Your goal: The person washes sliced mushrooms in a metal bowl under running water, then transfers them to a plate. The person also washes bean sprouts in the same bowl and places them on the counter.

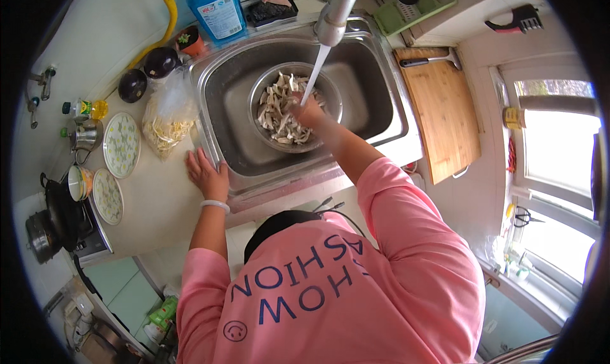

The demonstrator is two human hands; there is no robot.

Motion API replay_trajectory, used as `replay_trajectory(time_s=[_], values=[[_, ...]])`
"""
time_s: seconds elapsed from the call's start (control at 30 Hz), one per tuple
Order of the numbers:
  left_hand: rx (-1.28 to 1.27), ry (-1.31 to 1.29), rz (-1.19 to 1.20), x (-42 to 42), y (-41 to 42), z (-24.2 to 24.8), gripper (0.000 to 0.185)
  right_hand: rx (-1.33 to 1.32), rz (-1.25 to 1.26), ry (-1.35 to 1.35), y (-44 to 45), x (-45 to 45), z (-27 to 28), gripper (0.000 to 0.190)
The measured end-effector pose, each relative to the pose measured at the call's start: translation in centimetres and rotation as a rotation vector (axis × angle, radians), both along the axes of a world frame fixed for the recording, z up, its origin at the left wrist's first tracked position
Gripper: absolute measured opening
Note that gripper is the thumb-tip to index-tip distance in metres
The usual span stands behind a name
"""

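Note:
A round metal basin (336,101) stands in the stainless steel sink (228,111). It is heaped with torn pale mushroom pieces (272,116), likely oyster mushrooms. From the faucet (332,28) a stream of water (315,73) falls onto my right hand (306,111), which is down among the pieces. Motion blur and water hide whether its fingers grip any. My left hand (209,177), with a white bangle at the wrist, rests on the counter against the sink's left rim. Its fingers are spread and hold nothing.
Left of the sink lie a plastic bag of bean sprouts (166,132), two eggplants (161,62) and two patterned plates (122,144). A blue jug (217,13) stands behind. At right, a spatula-like tool (431,60) lies on a wooden cutting board (443,116).

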State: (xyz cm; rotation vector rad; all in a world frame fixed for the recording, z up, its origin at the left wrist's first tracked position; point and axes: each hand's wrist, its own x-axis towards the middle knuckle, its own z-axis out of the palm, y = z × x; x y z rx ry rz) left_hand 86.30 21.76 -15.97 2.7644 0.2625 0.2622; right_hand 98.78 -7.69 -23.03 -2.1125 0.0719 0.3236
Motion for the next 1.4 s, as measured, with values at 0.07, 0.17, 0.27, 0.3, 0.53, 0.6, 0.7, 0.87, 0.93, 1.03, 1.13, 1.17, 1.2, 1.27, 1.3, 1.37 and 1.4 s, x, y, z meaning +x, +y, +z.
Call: replay_trajectory(time_s=[0.07, 0.17, 0.27, 0.3, 0.53, 0.6, 0.7, 0.87, 0.93, 1.03, 1.13, 1.17, 1.2, 1.27, 1.3, 1.37, 1.4], values=[[0.063, 0.031, 0.030, 0.1, -0.4, 0.0, 0.072, -0.454, 0.061, -0.277, 0.6, 1.4, -1.6, 0.058], [0.102, 0.083, 0.059, -0.1, -0.7, -0.1, 0.075, -0.445, 0.072, -0.119, 2.0, 3.8, -1.6, 0.066], [0.111, 0.061, 0.042, -0.1, -0.7, 0.1, 0.075, -0.628, 0.261, -0.105, 3.4, 3.5, -1.3, 0.058], [0.108, 0.048, 0.034, -0.1, -0.7, 0.2, 0.074, -0.776, 0.497, -0.253, 3.6, 2.8, -1.5, 0.052], [0.093, -0.007, 0.012, -0.2, -0.7, 0.4, 0.071, -0.643, 0.305, 0.119, 0.2, 1.3, -7.6, 0.051], [0.099, 0.030, 0.031, -0.2, -0.7, 0.4, 0.071, -0.536, 0.336, 0.092, 1.4, 0.0, -6.9, 0.053], [0.105, 0.012, 0.032, -0.1, -0.6, 0.4, 0.071, -0.662, 0.880, -0.215, 2.6, -0.7, -3.5, 0.055], [0.114, -0.012, 0.027, -0.1, -0.8, 0.4, 0.071, -1.002, 0.704, -0.160, 1.1, 3.3, -1.2, 0.049], [0.109, 0.003, 0.041, -0.1, -0.7, 0.4, 0.071, -0.650, 0.283, 0.172, 0.8, 3.6, -1.8, 0.042], [0.098, -0.005, 0.034, -0.1, -0.6, 0.4, 0.071, -0.636, 0.561, 0.074, 0.5, 3.0, -2.3, 0.044], [0.109, 0.006, 0.043, -0.1, -0.7, 0.4, 0.072, -0.689, 0.707, -0.185, 0.7, 2.7, -1.3, 0.047], [0.111, 0.011, 0.041, -0.2, -0.8, 0.5, 0.072, -0.998, 0.639, -0.223, 0.7, 3.1, -0.8, 0.050], [0.113, 0.012, 0.040, -0.1, -0.8, 0.5, 0.072, -0.912, 0.477, -0.179, 1.2, 3.1, -0.5, 0.055], [0.114, 0.014, 0.043, -0.1, -0.9, 0.6, 0.072, -0.793, 0.418, -0.145, 1.6, 3.3, -0.1, 0.064], [0.110, 0.021, 0.042, -0.1, -0.9, 0.7, 0.072, -0.746, 0.557, -0.076, 1.7, 3.5, -0.1, 0.067], [0.101, 0.026, 0.038, -0.1, -0.9, 0.7, 0.073, -0.676, 0.756, 0.117, 1.7, 3.4, -0.2, 0.070], [0.099, 0.025, 0.038, 0.0, -0.9, 0.7, 0.073, -0.651, 0.820, 0.240, 1.6, 3.4, -0.2, 0.068]])
